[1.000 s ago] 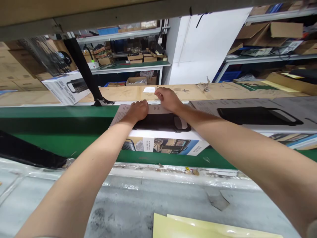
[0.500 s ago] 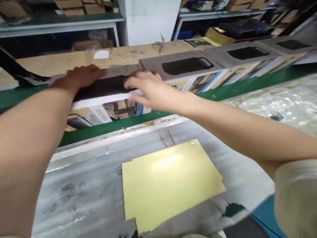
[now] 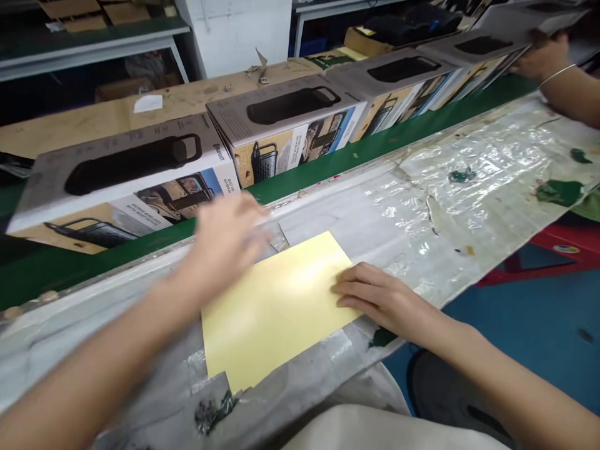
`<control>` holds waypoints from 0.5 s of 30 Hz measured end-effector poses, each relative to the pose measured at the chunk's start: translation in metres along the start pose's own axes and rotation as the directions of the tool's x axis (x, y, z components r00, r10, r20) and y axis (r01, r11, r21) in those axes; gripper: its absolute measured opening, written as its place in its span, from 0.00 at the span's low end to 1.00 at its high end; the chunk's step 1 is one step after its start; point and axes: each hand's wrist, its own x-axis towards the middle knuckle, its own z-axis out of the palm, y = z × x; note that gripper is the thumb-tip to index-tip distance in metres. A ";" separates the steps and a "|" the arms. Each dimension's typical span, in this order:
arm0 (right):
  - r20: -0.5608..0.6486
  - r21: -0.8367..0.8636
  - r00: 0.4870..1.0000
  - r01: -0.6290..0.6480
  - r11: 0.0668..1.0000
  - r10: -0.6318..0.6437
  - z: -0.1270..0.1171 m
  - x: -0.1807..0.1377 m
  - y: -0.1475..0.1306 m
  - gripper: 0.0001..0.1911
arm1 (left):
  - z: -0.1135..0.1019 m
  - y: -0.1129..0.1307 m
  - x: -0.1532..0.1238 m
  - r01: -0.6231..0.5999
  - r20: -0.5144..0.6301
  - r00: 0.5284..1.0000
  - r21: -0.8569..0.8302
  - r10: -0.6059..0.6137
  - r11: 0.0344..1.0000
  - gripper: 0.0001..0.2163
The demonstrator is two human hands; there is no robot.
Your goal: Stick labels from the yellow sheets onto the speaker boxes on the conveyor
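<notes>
A glossy yellow sheet (image 3: 276, 306) with notched corners lies on the plastic-covered bench in front of me. My right hand (image 3: 368, 290) is at its right edge, fingers together and curled on the sheet; the thumb is hidden. My left hand (image 3: 232, 234), smeared by motion, hovers over the sheet's far left corner, near the printed speaker box (image 3: 126, 181). That box stands on the green conveyor belt (image 3: 267, 187), with a black speaker pictured on its top, and neither of my hands touches it.
More printed boxes (image 3: 290, 119) stand in a row along the belt to the right. Another person's hand (image 3: 546, 59) touches a box at the far right. Clear plastic film (image 3: 422, 194) covers the bench. A red stool (image 3: 544, 250) stands below at the right.
Both my hands have left the box on the belt. The right came down to the yellow sheet's edge; the left moved back toward me. The view turned rightward, bringing another person's hand into sight.
</notes>
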 end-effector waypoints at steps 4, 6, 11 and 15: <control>-0.002 -0.033 1.000 0.025 0.999 -0.025 0.009 0.002 0.000 0.16 | 0.055 0.059 -0.053 -0.215 0.272 0.931 -0.128 0.243 0.968 0.12; 0.015 0.009 1.000 0.025 1.000 -0.025 0.010 0.004 -0.001 0.16 | 0.068 0.063 -0.065 -0.219 0.257 0.935 -0.126 0.245 0.968 0.14; 0.061 0.091 0.998 -0.033 0.995 0.027 0.008 0.007 -0.003 0.15 | 0.068 0.055 -0.068 -0.230 0.210 0.946 -0.104 0.247 0.968 0.15; 0.002 0.109 1.000 -0.024 0.994 0.024 0.011 0.000 -0.001 0.16 | 0.067 0.055 -0.069 -0.245 0.202 0.944 -0.101 0.260 0.964 0.15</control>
